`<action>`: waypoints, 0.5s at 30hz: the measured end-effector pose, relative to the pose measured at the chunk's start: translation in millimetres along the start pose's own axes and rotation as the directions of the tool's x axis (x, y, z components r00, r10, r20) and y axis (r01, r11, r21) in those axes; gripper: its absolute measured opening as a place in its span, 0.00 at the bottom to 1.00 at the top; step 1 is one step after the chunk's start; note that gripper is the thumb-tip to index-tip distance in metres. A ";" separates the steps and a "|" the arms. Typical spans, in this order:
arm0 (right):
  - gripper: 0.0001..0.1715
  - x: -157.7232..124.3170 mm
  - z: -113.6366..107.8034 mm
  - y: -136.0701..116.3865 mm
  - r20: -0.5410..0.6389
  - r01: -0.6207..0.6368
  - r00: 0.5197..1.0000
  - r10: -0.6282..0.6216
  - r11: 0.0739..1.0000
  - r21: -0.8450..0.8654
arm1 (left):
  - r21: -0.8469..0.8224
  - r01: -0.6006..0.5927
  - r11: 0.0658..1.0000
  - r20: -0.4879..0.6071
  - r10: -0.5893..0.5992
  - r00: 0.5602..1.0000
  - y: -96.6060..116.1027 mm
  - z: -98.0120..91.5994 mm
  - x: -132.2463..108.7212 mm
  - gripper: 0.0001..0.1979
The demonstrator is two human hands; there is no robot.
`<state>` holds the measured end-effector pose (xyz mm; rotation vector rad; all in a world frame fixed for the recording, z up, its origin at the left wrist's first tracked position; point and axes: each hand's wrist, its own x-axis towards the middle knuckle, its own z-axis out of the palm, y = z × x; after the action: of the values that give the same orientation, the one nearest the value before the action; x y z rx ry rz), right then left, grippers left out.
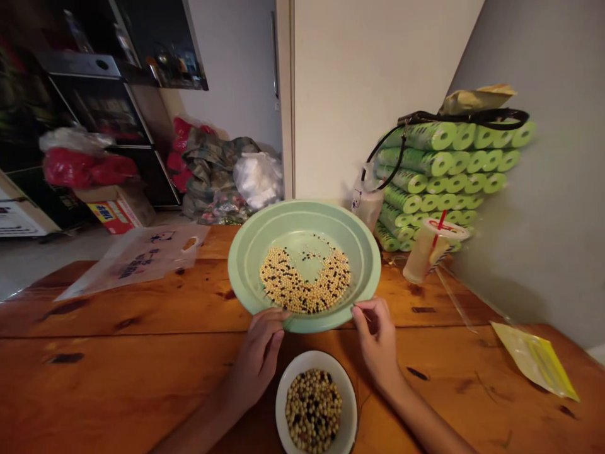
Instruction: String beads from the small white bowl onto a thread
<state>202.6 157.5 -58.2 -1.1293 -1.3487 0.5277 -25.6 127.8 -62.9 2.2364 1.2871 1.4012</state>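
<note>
Two vessels hold beans on the wooden desk [118,309], and the pale green plate [246,265] serves as the landmark for everything around it. Beyond the plate and to its right rises a stack of plastic-wrapped green foam rolls [439,183], with a plastic cup with a red straw [432,249] just in front of the stack. Just on the near side of the plate, not touching it, sits a white bowl [281,403] filled with a mound of mixed beans [312,410]. On the plate itself, a crescent of pale and dark beans [305,284] curves around a bare green patch, with a few dark beans scattered inside the curve. So far, part of the mix lies spread on the plate and part lies in the bowl; pale and dark are mingled in both, with no separate pile of either showing. The left hand [258,359] and right hand [378,340] sit at the plate's near rim, one to each side. The left grip curls at the edge, and the right grip's fingertips come together there, but I cannot tell whether either is clamped on the rim.
</note>
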 end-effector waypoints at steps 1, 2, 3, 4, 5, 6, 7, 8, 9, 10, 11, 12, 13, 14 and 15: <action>0.08 -0.9 0.8 1.0 -0.002 0.003 1.000 -0.003 1.000 -0.009 | -0.009 0.025 1.000 0.012 -0.025 1.000 -1.8 1.6 0.1 0.09; 0.08 -1.5 1.6 2.3 -0.003 0.003 1.000 -0.003 1.000 -0.017 | -0.020 0.055 0.998 0.026 -0.054 0.998 -3.6 3.3 0.3 0.09; 0.08 -1.9 2.3 3.9 -0.001 -0.001 1.000 0.001 1.000 -0.021 | -0.032 0.084 0.996 0.038 -0.083 0.996 -5.3 4.9 0.6 0.09; 0.08 -2.1 3.0 5.7 0.004 -0.006 1.000 0.007 1.000 -0.022 | -0.043 0.108 0.993 0.050 -0.106 0.993 -6.7 6.3 0.9 0.10; 0.08 -2.1 3.5 7.7 0.011 -0.014 1.000 0.014 1.000 -0.019 | -0.052 0.123 0.991 0.057 -0.120 0.991 -7.7 7.4 1.2 0.10; 0.08 -2.0 3.9 9.8 0.020 -0.022 1.000 0.023 1.000 -0.013 | -0.058 0.128 0.990 0.060 -0.125 0.990 -8.3 8.1 1.5 0.10; 0.07 -1.7 4.1 11.7 0.029 -0.031 0.999 0.031 1.000 -0.004 | -0.061 0.128 0.990 0.061 -0.125 0.990 -8.4 8.5 1.8 0.10; 0.07 -1.3 4.1 13.4 0.037 -0.038 0.999 0.038 0.999 0.006 | -0.063 0.123 0.990 0.060 -0.119 0.991 -8.1 8.6 2.2 0.10; 0.07 -0.8 4.0 14.7 0.045 -0.045 0.998 0.044 0.999 0.014 | -0.062 0.117 0.991 0.060 -0.114 0.992 -7.6 8.6 2.5 0.10; 0.07 -0.3 3.8 15.8 0.048 -0.050 0.998 0.049 0.999 0.021 | -0.061 0.114 0.992 0.061 -0.110 0.992 -7.1 8.5 2.7 0.09; 0.07 0.3 3.5 16.5 0.049 -0.053 0.997 0.052 0.998 0.025 | -0.060 0.112 0.992 0.061 -0.108 0.992 -6.5 8.4 2.9 0.09; 0.07 0.9 3.3 17.0 0.048 -0.054 0.997 0.052 0.998 0.027 | -0.058 0.110 0.992 0.063 -0.106 0.992 -6.1 8.3 3.1 0.09; 0.07 1.4 3.1 17.5 0.044 -0.053 0.998 0.052 0.998 0.025 | -0.056 0.106 0.993 0.063 -0.103 0.993 -5.8 8.3 3.1 0.09; 0.07 1.7 3.1 17.9 0.040 -0.050 0.998 0.050 0.999 0.020 | -0.054 0.102 0.993 0.063 -0.098 0.993 -5.6 8.5 2.9 0.09; 0.07 2.0 3.2 18.5 0.037 -0.047 0.998 0.046 0.999 0.014 | -0.052 0.098 0.994 0.063 -0.095 0.994 -5.5 8.7 2.7 0.09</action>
<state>205.5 168.0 -73.7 -1.1459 -1.3508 0.5944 -21.2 135.4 -68.9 2.1342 1.3026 1.3089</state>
